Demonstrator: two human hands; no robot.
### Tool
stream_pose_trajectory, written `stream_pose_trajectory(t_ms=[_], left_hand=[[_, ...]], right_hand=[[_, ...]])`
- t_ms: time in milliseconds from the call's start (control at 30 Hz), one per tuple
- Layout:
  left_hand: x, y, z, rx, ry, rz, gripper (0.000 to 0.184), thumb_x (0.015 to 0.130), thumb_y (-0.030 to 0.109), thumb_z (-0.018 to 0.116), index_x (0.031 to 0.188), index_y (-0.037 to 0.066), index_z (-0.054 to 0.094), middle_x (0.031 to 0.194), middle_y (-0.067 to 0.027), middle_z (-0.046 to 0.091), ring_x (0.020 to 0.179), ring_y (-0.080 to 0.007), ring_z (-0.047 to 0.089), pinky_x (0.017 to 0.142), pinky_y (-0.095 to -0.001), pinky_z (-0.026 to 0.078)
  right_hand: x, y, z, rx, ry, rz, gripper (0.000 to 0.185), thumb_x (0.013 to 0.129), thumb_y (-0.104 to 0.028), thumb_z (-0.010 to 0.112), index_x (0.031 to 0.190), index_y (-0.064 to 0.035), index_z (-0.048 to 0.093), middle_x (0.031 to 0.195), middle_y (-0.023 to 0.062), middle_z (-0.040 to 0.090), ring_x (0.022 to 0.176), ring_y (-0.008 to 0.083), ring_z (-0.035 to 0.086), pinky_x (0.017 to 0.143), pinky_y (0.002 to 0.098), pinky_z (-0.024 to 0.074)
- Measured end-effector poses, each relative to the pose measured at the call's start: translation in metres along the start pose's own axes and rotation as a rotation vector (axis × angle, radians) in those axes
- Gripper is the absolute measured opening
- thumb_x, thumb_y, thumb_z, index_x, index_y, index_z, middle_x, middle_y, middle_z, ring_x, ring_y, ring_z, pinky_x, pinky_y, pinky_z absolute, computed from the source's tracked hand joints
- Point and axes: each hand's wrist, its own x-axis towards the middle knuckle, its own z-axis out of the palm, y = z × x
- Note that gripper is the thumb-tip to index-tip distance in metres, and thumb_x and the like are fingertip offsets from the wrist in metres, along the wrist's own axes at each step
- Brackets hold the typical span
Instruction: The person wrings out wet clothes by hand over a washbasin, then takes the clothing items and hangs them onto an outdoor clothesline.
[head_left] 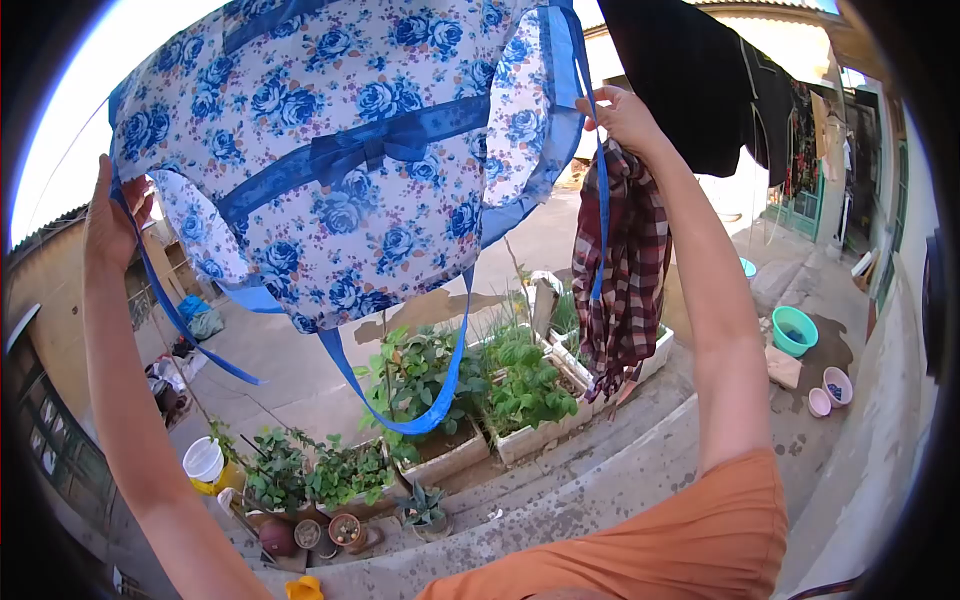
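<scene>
A white apron (pixel 340 200) with blue roses, a blue bow band and blue straps hangs spread out across the upper view, its neck loop dangling lowest. My left hand (pixel 118 215) is raised at the apron's left edge, fingers closed on its blue edging. At the right side my right hand (pixel 622 118) pinches the blue trim near a hanging strap. Just below that hand hangs a red and white checked cloth (pixel 622 270); whether the hand also touches it is unclear. Dark clothing (pixel 690 90) hangs to the right of my right hand.
Planter boxes (pixel 540 435) with green plants and small pots (pixel 347 532) line the step below. A green basin (pixel 793 331) and pink bowls (pixel 838 385) stand on the ground at right. A white and yellow bucket (pixel 204 462) is at lower left. A wall runs along the right.
</scene>
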Motion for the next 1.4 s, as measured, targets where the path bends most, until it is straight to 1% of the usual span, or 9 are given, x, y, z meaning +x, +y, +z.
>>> stream_pose_trajectory(t_ms=[100,200,233,400,533,867,1000,1233,1400], left_hand=[[-0.012,0.013,0.008,0.058,0.028,-0.005,0.031,0.082,0.042,0.062,0.09,0.013,0.059,0.071,0.0019,0.061,0.068,-0.0077,0.057,0.062,-0.0247,0.045],[0.027,0.017,-0.018,0.161,0.027,-0.003,0.028,0.086,0.04,0.057,0.092,0.012,0.057,0.069,0.0037,0.059,0.057,-0.0053,0.054,0.053,-0.0209,0.046],[0.027,0.02,-0.013,0.159,0.045,0.02,0.026,0.087,0.038,0.056,0.091,0.012,0.056,0.069,0.0035,0.059,0.057,-0.0054,0.054,0.051,-0.0206,0.046],[0.022,0.023,-0.011,0.173,0.033,0.046,0.018,0.09,0.03,0.052,0.087,0.013,0.054,0.068,0.003,0.058,0.055,-0.0054,0.053,0.049,-0.0207,0.047],[-0.004,0.021,0.006,0.231,0.129,0.103,0.017,0.092,0.027,0.049,0.088,0.011,0.051,0.064,0.0033,0.053,0.052,-0.0048,0.05,0.044,-0.0207,0.044],[-0.042,0.018,0.028,0.477,0.051,0.174,0.014,0.093,0.022,0.046,0.092,0.009,0.05,0.059,0.0059,0.044,0.043,-0.0011,0.039,0.037,-0.0162,0.031],[-0.04,0.014,0.029,0.659,0.166,0.092,0.016,0.091,0.029,0.049,0.094,0.013,0.052,0.071,0.0057,0.047,0.056,-0.0028,0.047,0.047,-0.0196,0.038],[-0.067,-0.009,0.035,0.798,0.269,0.075,0.037,0.088,0.037,0.053,0.115,0.012,0.047,0.089,0.0001,0.053,0.074,-0.0077,0.054,0.057,-0.0225,0.044],[-0.104,-0.031,0.023,0.8,0.295,0.458,0.029,0.09,0.028,0.053,0.109,0.006,0.056,0.07,0.0048,0.048,0.062,-0.0009,0.044,0.053,-0.0155,0.035]], right_hand=[[0.014,-0.004,-0.01,-0.038,0.141,-0.129,0.034,0.084,-0.034,0.053,0.091,-0.0022,0.063,0.068,0.0066,0.065,0.067,0.0161,0.062,0.069,0.0302,0.0465],[0.029,-0.033,-0.02,-0.011,0.276,-0.266,0.047,0.088,-0.045,0.044,0.082,-0.0026,0.063,0.066,0.0095,0.064,0.069,0.0232,0.063,0.067,0.033,0.0468],[0.043,-0.037,-0.024,0.019,0.276,-0.267,0.048,0.09,-0.044,0.043,0.092,0.0007,0.062,0.074,0.0092,0.064,0.071,0.0169,0.063,0.064,0.0284,0.0449],[0.084,-0.086,-0.019,-0.309,0.355,-0.067,0.044,0.088,-0.039,0.053,0.08,0.0026,0.063,0.068,0.0113,0.063,0.061,0.0214,0.06,0.057,0.0303,0.0491],[0.097,-0.075,-0.004,-0.083,0.391,-0.191,0.044,0.066,-0.038,0.072,0.09,-0.0024,0.066,0.087,0.0117,0.066,0.081,0.0224,0.064,0.077,0.0316,0.0465],[0.087,-0.051,-0.017,-0.208,0.36,-0.087,0.053,0.066,-0.043,0.068,0.094,0.0011,0.063,0.094,0.0186,0.064,0.089,0.0308,0.062,0.08,0.037,0.0455],[0.093,-0.034,-0.015,-0.264,0.353,-0.101,0.064,0.066,-0.052,0.067,0.097,0.0039,0.06,0.094,0.0207,0.063,0.09,0.0322,0.061,0.079,0.0373,0.0454],[0.039,-0.006,-0.008,-0.05,0.35,-0.06,0.086,0.059,-0.074,0.063,0.096,0.0042,0.056,0.077,0.0115,0.062,0.075,0.0189,0.062,0.073,0.0297,0.0468],[-0.031,0.0,-0.009,0.196,0.028,-0.093,0.055,0.08,-0.063,0.048,0.066,-0.0099,0.047,0.058,-0.0027,0.044,0.051,0.0052,0.04,0.049,0.0186,0.0315]])
